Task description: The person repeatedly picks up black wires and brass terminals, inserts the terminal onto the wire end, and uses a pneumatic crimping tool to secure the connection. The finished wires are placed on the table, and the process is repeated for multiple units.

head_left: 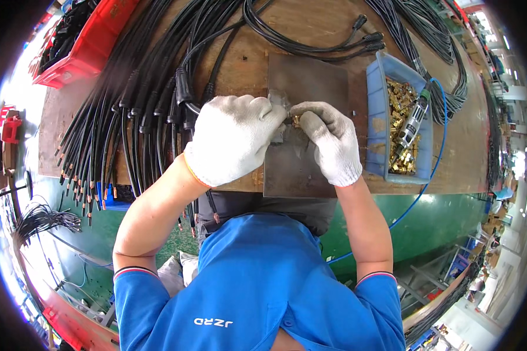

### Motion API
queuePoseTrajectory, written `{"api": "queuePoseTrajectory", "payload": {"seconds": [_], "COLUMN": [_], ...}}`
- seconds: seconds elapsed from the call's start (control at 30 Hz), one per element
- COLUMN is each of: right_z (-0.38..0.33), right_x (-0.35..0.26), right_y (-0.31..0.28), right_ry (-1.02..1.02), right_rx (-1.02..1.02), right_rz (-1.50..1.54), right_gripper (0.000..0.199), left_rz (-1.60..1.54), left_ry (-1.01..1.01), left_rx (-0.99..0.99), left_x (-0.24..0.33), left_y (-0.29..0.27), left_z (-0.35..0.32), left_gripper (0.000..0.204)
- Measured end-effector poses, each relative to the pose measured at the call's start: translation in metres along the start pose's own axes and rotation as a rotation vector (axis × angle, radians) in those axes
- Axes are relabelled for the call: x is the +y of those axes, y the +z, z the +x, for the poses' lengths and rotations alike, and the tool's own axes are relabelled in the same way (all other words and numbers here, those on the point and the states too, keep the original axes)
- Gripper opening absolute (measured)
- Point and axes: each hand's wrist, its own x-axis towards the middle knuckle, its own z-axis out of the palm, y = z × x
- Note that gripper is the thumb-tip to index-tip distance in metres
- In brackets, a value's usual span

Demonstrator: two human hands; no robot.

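My left hand (pixel 233 139), in a white knit glove, is closed over the dark metal plate (pixel 310 73). A black cable seems to run into it from the left; the grip itself is hidden behind the fingers. Close beside it, my gloved right hand (pixel 334 143) pinches a small brass-coloured terminal piece (pixel 297 121) between thumb and forefinger. The fingertips of both hands nearly meet there. Under them lies a scrap of clear plastic (pixel 278 96), partly covered.
Many black cables (pixel 152 70) with bare copper ends spread across the table's left. On the right, a blue bin (pixel 376 140) holds brass pieces (pixel 399 96) and a powered screwdriver (pixel 414 121) with a blue hose (pixel 444 128). A red bin (pixel 79 67) stands far left.
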Motion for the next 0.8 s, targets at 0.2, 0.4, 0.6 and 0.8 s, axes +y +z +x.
{"api": "queuePoseTrajectory", "payload": {"seconds": [0.2,0.4,0.6,0.8], "right_z": [0.001,0.01,0.009,-0.015], "right_x": [-0.011,-0.048,-0.051,-0.063], "right_y": [-0.001,-0.012,-0.016,-0.01], "right_ry": [0.026,0.048,-0.005,-0.128], "right_rx": [0.043,0.125,0.118,0.107], "right_rz": [0.071,0.309,0.289,0.162], "right_gripper": [0.024,0.024,0.029,0.03], "left_rz": [-0.032,0.097,0.091,0.065], "left_ry": [-0.025,-0.193,-0.19,-0.122], "left_rx": [0.047,-0.075,-0.025,-0.038], "left_x": [-0.007,-0.048,-0.071,-0.047], "left_y": [-0.01,-0.068,-0.05,-0.054], "left_z": [-0.001,-0.019,-0.025,-0.018], "left_gripper": [0.036,0.071,0.052,0.042]}}
